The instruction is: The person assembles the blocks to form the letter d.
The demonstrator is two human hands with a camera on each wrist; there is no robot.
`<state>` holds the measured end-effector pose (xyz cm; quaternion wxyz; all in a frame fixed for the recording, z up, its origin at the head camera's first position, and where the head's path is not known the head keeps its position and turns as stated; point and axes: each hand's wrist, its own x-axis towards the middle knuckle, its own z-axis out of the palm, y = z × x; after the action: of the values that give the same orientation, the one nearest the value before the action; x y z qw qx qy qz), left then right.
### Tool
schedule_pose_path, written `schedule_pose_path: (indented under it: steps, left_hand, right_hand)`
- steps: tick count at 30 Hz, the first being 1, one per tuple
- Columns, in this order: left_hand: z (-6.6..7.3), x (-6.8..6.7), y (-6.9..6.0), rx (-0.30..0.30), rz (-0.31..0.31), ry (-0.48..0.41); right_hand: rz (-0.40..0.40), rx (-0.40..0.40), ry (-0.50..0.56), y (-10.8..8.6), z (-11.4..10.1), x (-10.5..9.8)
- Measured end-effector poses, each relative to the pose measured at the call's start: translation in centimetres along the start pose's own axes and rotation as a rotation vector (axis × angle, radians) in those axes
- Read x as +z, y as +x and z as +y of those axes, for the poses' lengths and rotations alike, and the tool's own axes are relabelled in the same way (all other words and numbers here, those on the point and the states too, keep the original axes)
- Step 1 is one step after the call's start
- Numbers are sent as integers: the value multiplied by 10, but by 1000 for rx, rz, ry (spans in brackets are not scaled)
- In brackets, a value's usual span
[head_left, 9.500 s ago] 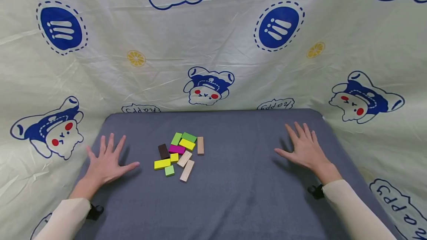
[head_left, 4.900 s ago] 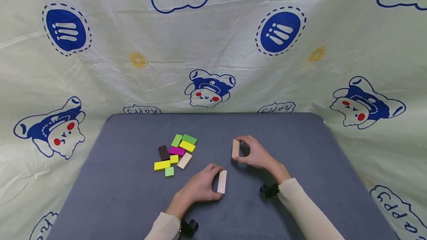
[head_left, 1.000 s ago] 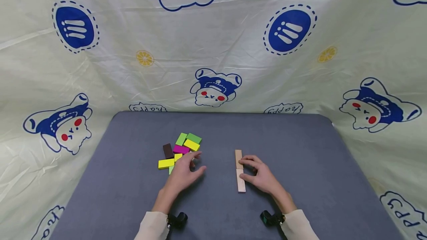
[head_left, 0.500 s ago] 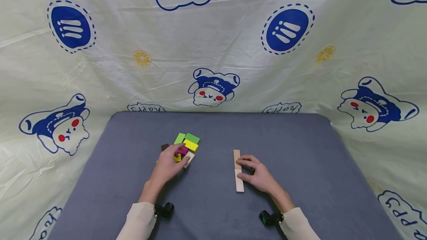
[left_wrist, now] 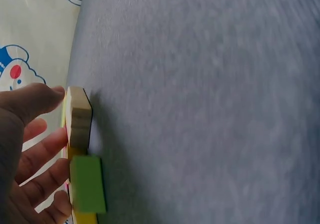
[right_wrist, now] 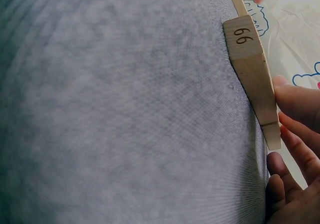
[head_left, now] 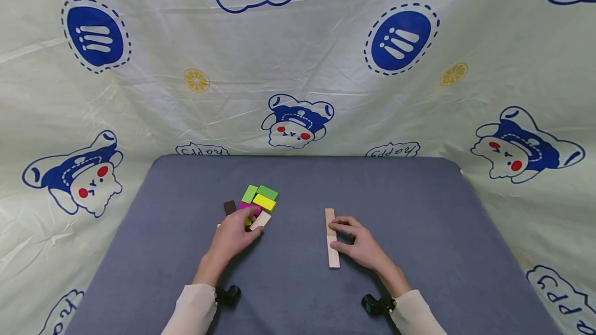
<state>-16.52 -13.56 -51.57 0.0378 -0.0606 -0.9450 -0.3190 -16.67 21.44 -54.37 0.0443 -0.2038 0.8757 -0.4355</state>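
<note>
In the head view my left hand (head_left: 228,239) pinches a plain wooden block (head_left: 261,220) at the right side of a cluster of coloured blocks, thumb at its near end and fingers at the far end. The left wrist view shows the thumb against this wooden block (left_wrist: 79,121), with a green block (left_wrist: 87,184) beside it. My right hand (head_left: 367,246) rests its fingertips on two plain wooden blocks laid end to end: a finger touches the far block (head_left: 329,217), the thumb the near block (head_left: 332,256). That near block (right_wrist: 252,77) bears the number 66.
Beyond the left hand lie a dark brown block (head_left: 229,207), a yellow block (head_left: 264,201), a light green block (head_left: 249,193) and a green block (head_left: 267,192). My left hand partly covers other blocks. A grey cloth (head_left: 298,293) covers the table; a printed curtain (head_left: 326,40) hangs behind.
Two plain blocks left the cluster and now lie end to end under the right hand. The left hand came back to the cluster, took hold of another plain block and turned it slightly.
</note>
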Motion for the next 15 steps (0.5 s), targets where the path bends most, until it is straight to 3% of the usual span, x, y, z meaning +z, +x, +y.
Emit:
schedule_pose_path:
  steps: [6,12,15]
  left_hand:
    - [9,6,-2,35,13,13]
    - [17,13,-4,93,-106,-143]
    - [18,16,-5,118,-134,-206]
  right_hand:
    - [0,-16,-2,0,2,0]
    - [4,-16,-4,0,3,0]
    - [6,-16,-8,1,2,0]
